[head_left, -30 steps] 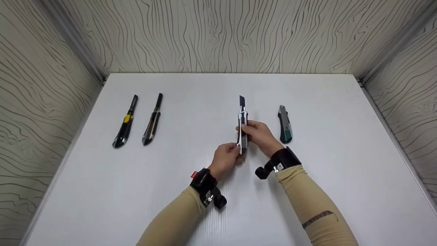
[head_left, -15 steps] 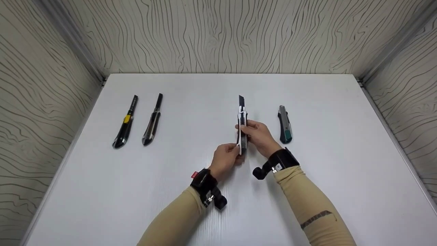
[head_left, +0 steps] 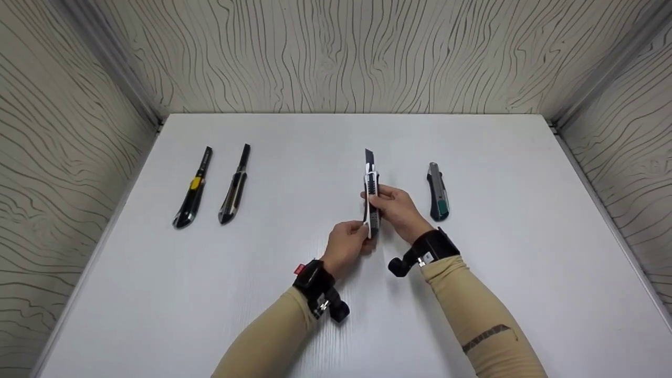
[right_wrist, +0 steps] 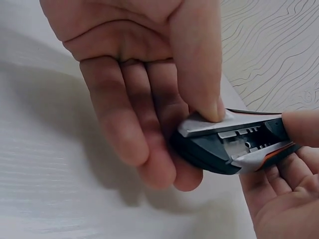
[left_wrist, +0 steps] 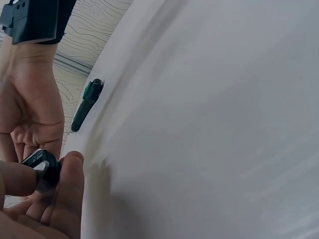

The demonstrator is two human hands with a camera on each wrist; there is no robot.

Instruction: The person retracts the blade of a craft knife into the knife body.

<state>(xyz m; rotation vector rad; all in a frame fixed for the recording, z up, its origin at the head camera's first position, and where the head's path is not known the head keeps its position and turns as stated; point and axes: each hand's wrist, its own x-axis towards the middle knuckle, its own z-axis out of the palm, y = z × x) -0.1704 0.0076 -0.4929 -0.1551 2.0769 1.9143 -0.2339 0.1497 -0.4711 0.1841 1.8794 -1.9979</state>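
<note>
From here, the white-and-black cutter (head_left: 371, 184) is over the middle of the white table (head_left: 299, 157), its long axis pointing away from the person, blade (head_left: 369, 156) foremost. The left hand (head_left: 345, 243) pinches its butt; the right hand (head_left: 401, 211) grips farther up, nearer the blade.

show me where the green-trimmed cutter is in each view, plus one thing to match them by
Head: right of centre, on the table, beyond the right hand: green-trimmed cutter.
Left wrist: left side, a little above mid-height.
Right wrist: not in it.
Shared landmark: the held knife, seen in all three.
</note>
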